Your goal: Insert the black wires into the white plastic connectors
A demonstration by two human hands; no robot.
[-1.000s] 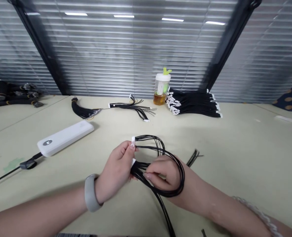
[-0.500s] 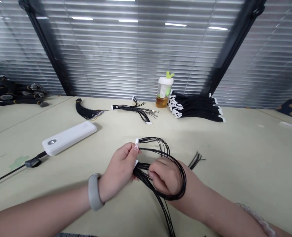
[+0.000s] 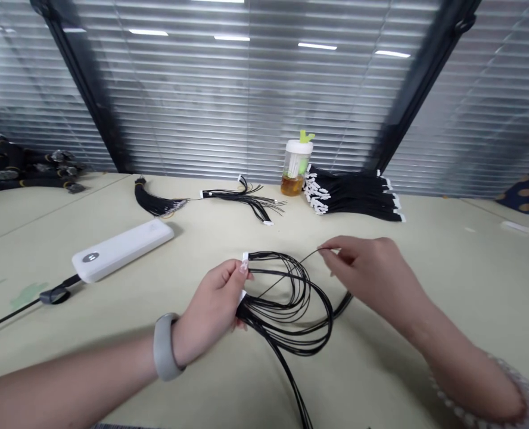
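Observation:
My left hand grips the white connectors of a black wire harness, thumb on top. From there the wires loop round to the right, and one bundle hangs toward the table's front edge. Between the fingertips of my right hand a single thin black wire is pinched. It is drawn out from the harness, up and to the right, above the looped wires. How the wires sit in the connectors is hidden by my left fingers.
A white power bank with a black cable lies left. Along the back are a loose wire bundle, a partly wired harness, a cup with amber liquid and a stack of finished-looking black harnesses. More bundles lie far left.
My right hand has come out of the wire loop and moved up and right, pulling one thin wire straight. My left hand has stayed on the connectors.

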